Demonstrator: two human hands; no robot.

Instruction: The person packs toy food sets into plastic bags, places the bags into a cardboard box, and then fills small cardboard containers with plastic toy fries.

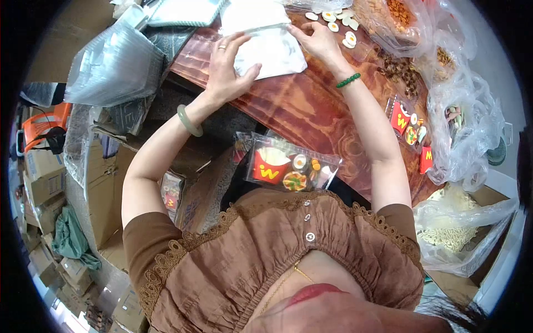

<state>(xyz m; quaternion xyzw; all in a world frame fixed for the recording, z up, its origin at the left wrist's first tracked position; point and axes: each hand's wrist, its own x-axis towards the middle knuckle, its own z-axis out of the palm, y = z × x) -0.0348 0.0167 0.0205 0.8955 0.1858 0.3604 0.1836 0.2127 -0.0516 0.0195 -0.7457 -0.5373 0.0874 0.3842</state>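
Head view: at twelve o'clock, the left hand presses flat on a clear plastic bag lying on the desk, while the right hand pinches its one o'clock edge, fingers together

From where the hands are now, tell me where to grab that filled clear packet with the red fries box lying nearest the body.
Probably best to pinch the filled packet at its bare right end, coming from the right hand's side. It lies flat at the table edge; the red fries box bulges its left half, while the right end looks thin and flat. Both hands currently rest on the white bag.
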